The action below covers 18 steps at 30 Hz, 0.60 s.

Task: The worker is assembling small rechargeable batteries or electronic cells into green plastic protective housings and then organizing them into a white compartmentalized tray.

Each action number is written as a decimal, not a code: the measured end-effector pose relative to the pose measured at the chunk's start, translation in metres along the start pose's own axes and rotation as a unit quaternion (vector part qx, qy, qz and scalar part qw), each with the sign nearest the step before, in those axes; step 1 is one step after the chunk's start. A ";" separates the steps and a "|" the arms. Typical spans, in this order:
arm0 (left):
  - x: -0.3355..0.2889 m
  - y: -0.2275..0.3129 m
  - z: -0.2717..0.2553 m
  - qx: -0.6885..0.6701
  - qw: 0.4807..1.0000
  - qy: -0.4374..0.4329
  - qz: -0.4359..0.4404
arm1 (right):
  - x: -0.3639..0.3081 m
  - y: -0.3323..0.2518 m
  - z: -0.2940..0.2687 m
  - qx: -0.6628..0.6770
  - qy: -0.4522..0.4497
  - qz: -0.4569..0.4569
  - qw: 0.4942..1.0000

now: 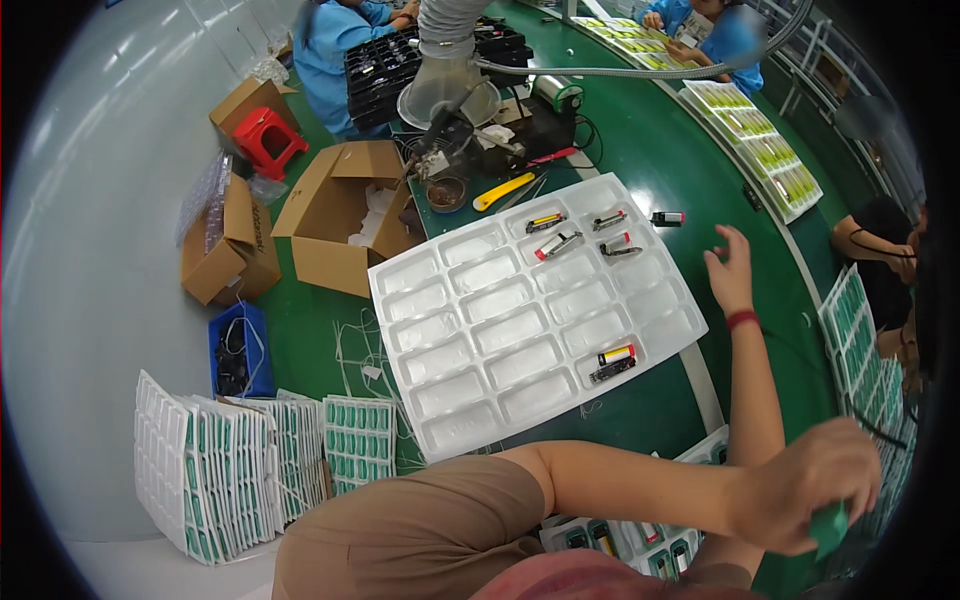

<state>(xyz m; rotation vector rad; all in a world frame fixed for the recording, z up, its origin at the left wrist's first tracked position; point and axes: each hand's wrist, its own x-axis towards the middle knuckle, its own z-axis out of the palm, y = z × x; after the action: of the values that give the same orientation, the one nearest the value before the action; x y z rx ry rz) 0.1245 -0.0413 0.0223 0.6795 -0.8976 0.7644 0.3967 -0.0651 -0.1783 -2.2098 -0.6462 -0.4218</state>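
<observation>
My left hand [810, 485] crosses over to the lower right, its fingers closed around a small green piece [828, 528] whose kind I cannot make out. My right hand [732, 268], with a red band at the wrist, is beyond it over the green table, fingers apart and nothing seen in them. Nearest to it lies a small black and pink cylinder [668, 219], just off the corner of a white moulded tray [487, 322]. In that tray's pockets sit several small battery-like parts, among them a yellow and black one [545, 223] and a yellow and red one [617, 355].
Another tray [715, 445] with parts lies partly under my arms. A yellow-handled cutter [504, 191] and a fume hose [447, 55] are beyond the white tray. Cardboard boxes [345, 215] and stacked trays [230, 475] stand left. Blue-sleeved people [340, 60] work at the far side.
</observation>
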 end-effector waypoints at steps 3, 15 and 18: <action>-0.004 0.010 -0.001 0.046 0.996 -0.059 0.040 | 0.030 -0.008 0.055 0.006 -0.082 0.061 0.995; -0.011 0.017 0.003 0.040 0.993 -0.109 0.028 | 0.020 -0.011 0.051 -0.168 -0.067 -0.066 0.981; -0.001 0.033 0.001 0.025 0.991 -0.122 0.053 | 0.001 -0.014 0.015 -0.082 -0.073 -0.057 0.992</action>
<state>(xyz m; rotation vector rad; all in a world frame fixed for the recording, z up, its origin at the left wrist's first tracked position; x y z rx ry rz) 0.0971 -0.0244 0.0283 0.7858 -1.1482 0.8108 0.3906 -0.0451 -0.1790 -2.3836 -0.8457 -0.3852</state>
